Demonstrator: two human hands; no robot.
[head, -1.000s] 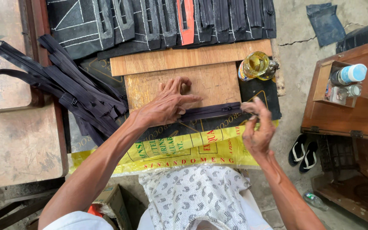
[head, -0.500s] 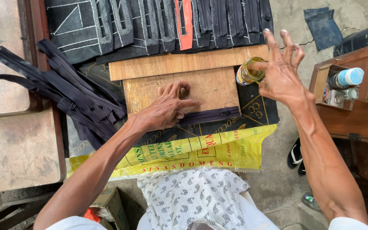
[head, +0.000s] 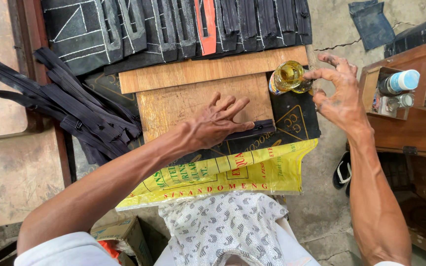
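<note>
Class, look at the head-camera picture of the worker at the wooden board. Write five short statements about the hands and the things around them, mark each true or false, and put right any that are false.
1. The left hand lies flat on the wooden board, over a dark zipper. True.
2. The right hand grips the zipper. False: it is by the glass jar, fingers spread, with its fingertips at the jar's rim.
3. The jar holds a yellowish liquid. True.
4. A heap of dark zippers lies to the right of the board. False: it lies to the left.
5. A yellow printed sack lies between the board and the person. True.
</note>
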